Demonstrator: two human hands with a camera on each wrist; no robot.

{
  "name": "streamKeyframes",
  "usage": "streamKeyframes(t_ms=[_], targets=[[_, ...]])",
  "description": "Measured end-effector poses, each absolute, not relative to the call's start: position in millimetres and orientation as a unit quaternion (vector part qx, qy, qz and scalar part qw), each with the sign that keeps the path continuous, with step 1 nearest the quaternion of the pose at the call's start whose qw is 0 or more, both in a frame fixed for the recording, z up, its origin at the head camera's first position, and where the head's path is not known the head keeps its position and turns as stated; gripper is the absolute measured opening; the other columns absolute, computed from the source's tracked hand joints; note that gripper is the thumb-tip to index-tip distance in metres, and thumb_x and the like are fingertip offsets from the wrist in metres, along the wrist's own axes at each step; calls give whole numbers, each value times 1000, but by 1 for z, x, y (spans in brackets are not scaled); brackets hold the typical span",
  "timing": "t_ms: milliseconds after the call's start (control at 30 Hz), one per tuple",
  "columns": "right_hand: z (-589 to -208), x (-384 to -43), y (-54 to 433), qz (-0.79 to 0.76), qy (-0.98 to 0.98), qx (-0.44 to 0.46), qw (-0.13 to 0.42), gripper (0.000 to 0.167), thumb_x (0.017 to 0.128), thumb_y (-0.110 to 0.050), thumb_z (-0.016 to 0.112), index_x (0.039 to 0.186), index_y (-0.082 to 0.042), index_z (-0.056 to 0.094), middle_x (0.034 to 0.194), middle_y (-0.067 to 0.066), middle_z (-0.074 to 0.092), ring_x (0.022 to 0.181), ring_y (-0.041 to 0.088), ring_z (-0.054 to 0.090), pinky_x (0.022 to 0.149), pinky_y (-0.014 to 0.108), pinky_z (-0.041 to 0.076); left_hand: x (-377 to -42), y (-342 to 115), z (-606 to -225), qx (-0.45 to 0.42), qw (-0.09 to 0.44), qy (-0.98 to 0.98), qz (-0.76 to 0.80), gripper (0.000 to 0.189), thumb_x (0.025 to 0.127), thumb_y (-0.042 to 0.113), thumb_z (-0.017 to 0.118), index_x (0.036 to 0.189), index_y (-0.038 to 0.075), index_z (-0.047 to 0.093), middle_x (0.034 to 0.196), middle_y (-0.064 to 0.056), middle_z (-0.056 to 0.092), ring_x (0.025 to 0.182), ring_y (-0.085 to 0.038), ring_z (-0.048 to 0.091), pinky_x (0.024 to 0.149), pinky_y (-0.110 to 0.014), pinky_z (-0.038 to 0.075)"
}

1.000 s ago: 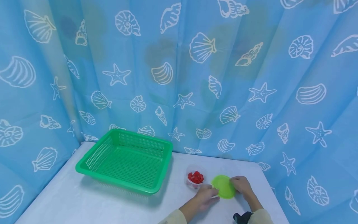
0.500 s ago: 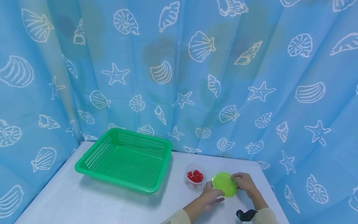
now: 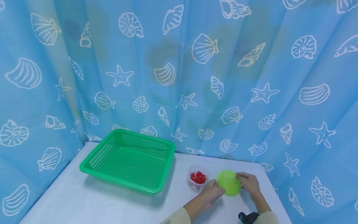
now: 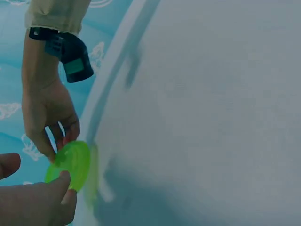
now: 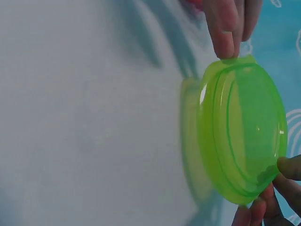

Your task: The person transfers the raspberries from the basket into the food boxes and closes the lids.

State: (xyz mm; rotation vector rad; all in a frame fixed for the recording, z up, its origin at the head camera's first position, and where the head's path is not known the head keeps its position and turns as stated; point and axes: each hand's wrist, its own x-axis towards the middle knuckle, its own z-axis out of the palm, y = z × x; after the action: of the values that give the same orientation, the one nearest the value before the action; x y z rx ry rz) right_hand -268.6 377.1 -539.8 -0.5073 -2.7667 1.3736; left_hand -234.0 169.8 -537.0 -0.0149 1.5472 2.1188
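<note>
A round translucent yellow-green lid (image 3: 229, 183) is held tilted over the table, between both hands, its raised ring and small tab showing in the right wrist view. My right hand (image 3: 248, 183) pinches its right edge, thumb on one face and fingers behind. On the opposite edge my left hand (image 3: 211, 192) grips the lid at its tab (image 5: 230, 60), fingertips right at the rim. Just left of the lid stands a clear round tub (image 3: 193, 170) with several small red pieces (image 3: 198, 177) inside, close behind the left hand.
A large green plastic basket (image 3: 127, 186) with slotted sides stands on the left of the white-covered table (image 3: 117, 205). Behind and beside the table hangs a blue curtain (image 3: 184, 124) with white shell prints. A dark wrist camera (image 3: 248, 217) sits at the right sleeve.
The lid has shifted slightly up and right in the head view and tilted, with both hands moving along with it. The tub and basket keep their places on the table.
</note>
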Motion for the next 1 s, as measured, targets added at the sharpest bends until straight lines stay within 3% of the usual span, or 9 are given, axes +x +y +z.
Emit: streamKeyframes(t_ms=[133,300,500,633,767,867,1000], targets=[[-526,-268,372,438,-884,-159,38,50,95,-33,58,128,4,59,131,27,55,114,41,55,78,39,57,-239,169,-522,3,249,604,757,75,83,3,66,145,-12,27,146,-29,36,131,-45,40,105,-54,37],[-513,-270,367,445,-881,-154,37,49,98,-29,53,131,7,55,131,29,54,111,41,58,80,38,57,-244,163,-506,-6,226,647,729,70,86,18,67,145,-3,36,144,-21,43,127,-42,45,104,-57,37],[-499,-275,356,455,-875,-161,38,55,101,-34,48,130,12,52,124,30,57,106,40,61,79,39,57,-256,148,-481,-3,214,639,739,63,90,26,62,144,1,40,144,-15,43,132,-37,42,107,-51,37],[-490,-279,343,485,-863,-137,40,56,102,-36,46,131,12,49,123,30,56,104,38,63,81,40,57,-272,135,-470,-2,213,605,767,55,96,26,54,141,-4,42,143,-19,44,136,-38,38,111,-48,32],[-482,-283,326,520,-847,-101,42,49,104,-33,44,136,4,43,125,29,55,103,36,64,84,41,56,-289,119,-466,-1,200,602,773,56,101,29,45,143,-7,38,146,-27,40,138,-41,34,112,-48,31],[-478,-286,314,531,-842,-83,40,45,104,-29,43,137,1,43,125,28,55,104,36,64,85,42,56,-297,106,-467,3,189,597,779,59,103,30,41,145,-10,33,144,-32,38,136,-43,35,110,-47,34],[-477,-288,301,525,-847,-74,35,45,103,-26,45,133,8,48,124,28,56,107,38,62,86,41,55,-302,90,-470,-6,186,581,793,63,103,32,41,145,-14,28,140,-32,43,132,-42,41,107,-43,39]])
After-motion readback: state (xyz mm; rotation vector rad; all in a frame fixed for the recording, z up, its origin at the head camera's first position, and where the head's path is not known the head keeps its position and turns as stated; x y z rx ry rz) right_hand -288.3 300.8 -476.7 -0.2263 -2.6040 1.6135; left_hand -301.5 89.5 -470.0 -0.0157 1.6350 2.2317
